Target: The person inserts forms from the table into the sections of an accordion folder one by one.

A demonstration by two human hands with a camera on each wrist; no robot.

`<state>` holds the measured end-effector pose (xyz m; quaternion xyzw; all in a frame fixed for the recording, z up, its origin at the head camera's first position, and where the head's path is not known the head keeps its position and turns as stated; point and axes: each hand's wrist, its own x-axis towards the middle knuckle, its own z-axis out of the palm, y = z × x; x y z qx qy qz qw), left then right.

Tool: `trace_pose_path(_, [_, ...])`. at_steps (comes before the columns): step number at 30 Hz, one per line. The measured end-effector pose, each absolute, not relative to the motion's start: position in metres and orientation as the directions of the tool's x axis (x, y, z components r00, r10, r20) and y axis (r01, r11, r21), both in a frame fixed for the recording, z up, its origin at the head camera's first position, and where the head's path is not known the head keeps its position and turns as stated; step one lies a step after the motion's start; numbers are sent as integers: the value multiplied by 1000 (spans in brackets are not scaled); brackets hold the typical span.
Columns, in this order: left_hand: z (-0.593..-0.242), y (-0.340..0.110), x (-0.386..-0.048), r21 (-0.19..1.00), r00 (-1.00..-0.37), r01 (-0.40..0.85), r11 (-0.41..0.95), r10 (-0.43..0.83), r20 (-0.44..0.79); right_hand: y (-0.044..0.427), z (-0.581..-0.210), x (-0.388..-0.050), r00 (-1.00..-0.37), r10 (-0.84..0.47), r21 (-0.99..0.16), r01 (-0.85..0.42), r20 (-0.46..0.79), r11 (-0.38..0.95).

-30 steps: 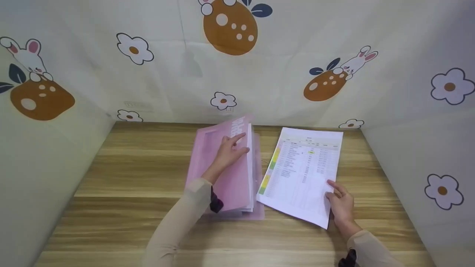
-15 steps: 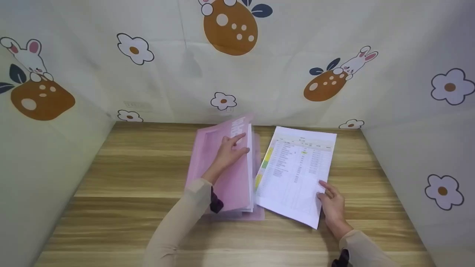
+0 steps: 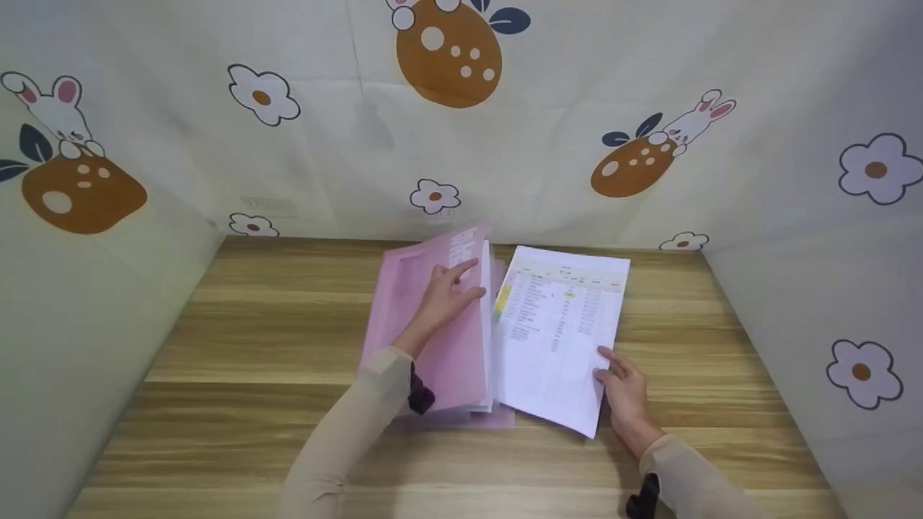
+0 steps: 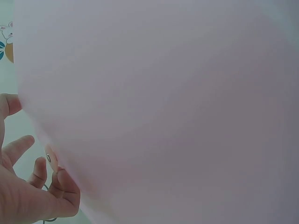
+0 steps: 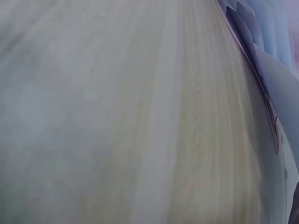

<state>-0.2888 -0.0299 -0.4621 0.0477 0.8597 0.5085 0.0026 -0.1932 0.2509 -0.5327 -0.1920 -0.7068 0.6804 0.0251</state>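
Note:
A pink plastic folder (image 3: pixel 440 382) stands partly open on the wooden table, white sheets fanned inside it. My left hand (image 3: pixel 443 299) lies over its cover and holds the cover's right edge. In the left wrist view the pink cover (image 4: pixel 163 107) fills most of the picture, and the left hand (image 4: pixel 32 196) has its fingers at the edge near a small snap button. My right hand (image 3: pixel 626 393) pinches the right edge of a printed sheet of paper (image 3: pixel 548 360) with a table and coloured cells. The sheet's left edge is hidden behind the folder's opening.
The wood-grain table (image 3: pixel 252 346) is enclosed on three sides by a pale curtain (image 3: pixel 303 166) printed with rabbits, fruit and flowers. In the right wrist view, folder pages (image 5: pixel 275 60) show along the right edge above the blurred tabletop.
My right hand has moved left with the printed sheet, whose coloured left strip has slid mostly out of sight at the folder's opening. The left hand and the folder have stayed put.

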Motion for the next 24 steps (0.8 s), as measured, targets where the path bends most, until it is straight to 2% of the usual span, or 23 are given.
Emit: trace_pose_path(24, [-461,-30,-288,876,-994,96,473,96,57,215,-543,-197,-938,238,-968,249,-252,-41])
